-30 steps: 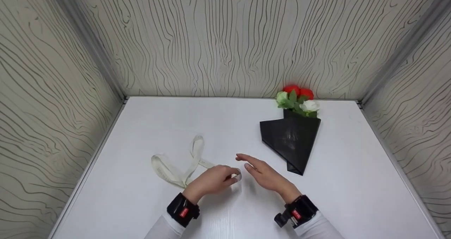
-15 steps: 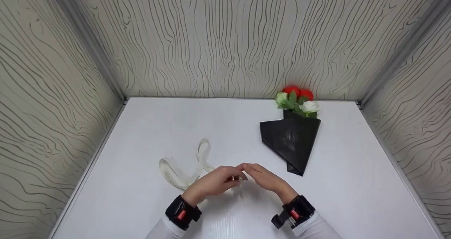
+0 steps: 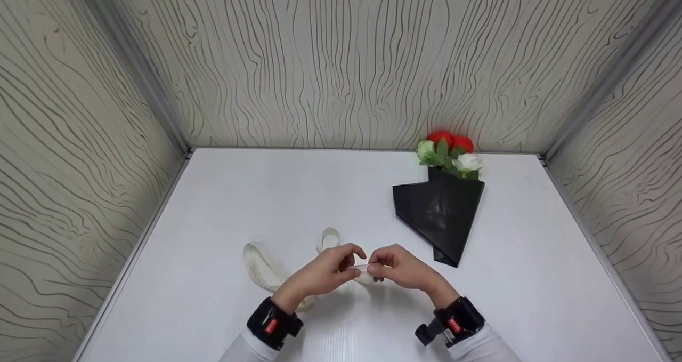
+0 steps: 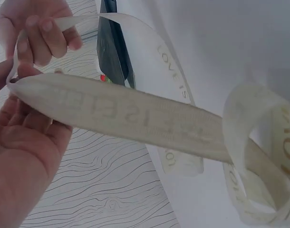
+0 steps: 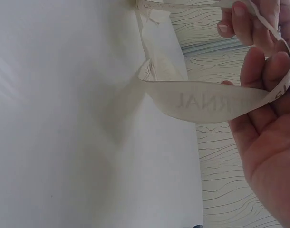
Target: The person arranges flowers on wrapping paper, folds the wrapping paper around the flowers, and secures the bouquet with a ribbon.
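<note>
While L hand [image 3: 326, 272] & R hand [image 3: 403, 269] pinch the ribbon [image 4: 126, 116], fingers curled, its held bit runs approx. sideways, left of & nearer the person than the bouquet [image 3: 445, 212]; loops trail further left of it.

A bouquet [image 3: 442, 199] lies right of centre on the white table [image 3: 240, 186], its black wrapping [image 3: 453, 220] tapering toward the near side, red, white and pale green flowers [image 3: 469, 162] at the far edge. Wood-grain-patterned panels [image 3: 341, 63] stand left, far and right; grey metal posts [image 3: 136, 63] mark the far corners.
</note>
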The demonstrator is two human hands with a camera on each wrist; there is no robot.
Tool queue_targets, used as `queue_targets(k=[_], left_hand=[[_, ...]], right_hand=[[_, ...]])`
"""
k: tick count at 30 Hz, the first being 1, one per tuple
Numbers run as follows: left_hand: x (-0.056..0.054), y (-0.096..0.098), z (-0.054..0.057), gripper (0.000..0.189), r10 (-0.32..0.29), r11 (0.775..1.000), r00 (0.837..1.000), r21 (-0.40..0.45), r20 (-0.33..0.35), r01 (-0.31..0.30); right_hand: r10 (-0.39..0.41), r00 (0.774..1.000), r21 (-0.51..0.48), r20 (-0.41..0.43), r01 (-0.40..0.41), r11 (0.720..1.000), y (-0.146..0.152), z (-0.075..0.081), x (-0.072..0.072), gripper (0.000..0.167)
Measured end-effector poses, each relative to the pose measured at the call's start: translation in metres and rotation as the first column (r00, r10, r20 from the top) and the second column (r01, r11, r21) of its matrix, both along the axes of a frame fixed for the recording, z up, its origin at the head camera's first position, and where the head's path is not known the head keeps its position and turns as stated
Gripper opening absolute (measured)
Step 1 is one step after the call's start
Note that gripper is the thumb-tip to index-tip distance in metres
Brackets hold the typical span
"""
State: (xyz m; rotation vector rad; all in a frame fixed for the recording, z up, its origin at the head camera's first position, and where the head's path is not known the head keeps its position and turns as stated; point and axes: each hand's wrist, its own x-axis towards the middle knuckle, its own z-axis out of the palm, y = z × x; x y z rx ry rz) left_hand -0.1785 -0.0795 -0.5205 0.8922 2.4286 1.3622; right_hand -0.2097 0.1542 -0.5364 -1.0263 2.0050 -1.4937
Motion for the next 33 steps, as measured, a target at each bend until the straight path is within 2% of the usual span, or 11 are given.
queue_targets(k=[5, 10, 21, 25, 30, 33], left_hand=[[0.000, 0.002, -0.003, 0.006, -0.003, 0.998, 1.000, -0.067, -0.018, 0.002], [0.000, 0.001, -0.005, 0.006, -0.035, 0.991, 0.998, -0.133, -0.059, 0.027], [0.000, 0.002, -0.007, 0.008, -0.040, 0.965, 0.997, -0.260, -0.070, 0.021], [0.000, 0.002, -0.011, 0.012, -0.035, 0.962, 0.997, -0.274, -0.073, 0.014], [0.000, -0.001, -0.014, 0.009, -0.011, 0.963, 0.997, -0.268, -0.077, -0.010], [0.000, -0.003, -0.015, 0.007, 0.002, 0.962, 0.997, -0.271, -0.082, -0.025]], right_hand=[[-0.032, 0.996, 0.099, -0.086, 0.040, 0.994, 0.002, 0.006, 0.004, 0.020], [-0.064, 0.987, 0.161, -0.148, 0.088, 0.983, 0.001, 0.011, 0.009, 0.017], [-0.098, 0.966, 0.211, -0.239, 0.150, 0.966, 0.001, 0.016, 0.013, 0.012], [-0.108, 0.956, 0.242, -0.271, 0.176, 0.954, 0.004, 0.019, 0.014, 0.012], [-0.110, 0.932, 0.268, -0.345, 0.211, 0.940, 0.008, 0.021, 0.016, 0.013], [-0.107, 0.925, 0.280, -0.365, 0.219, 0.935, 0.010, 0.023, 0.017, 0.013]])
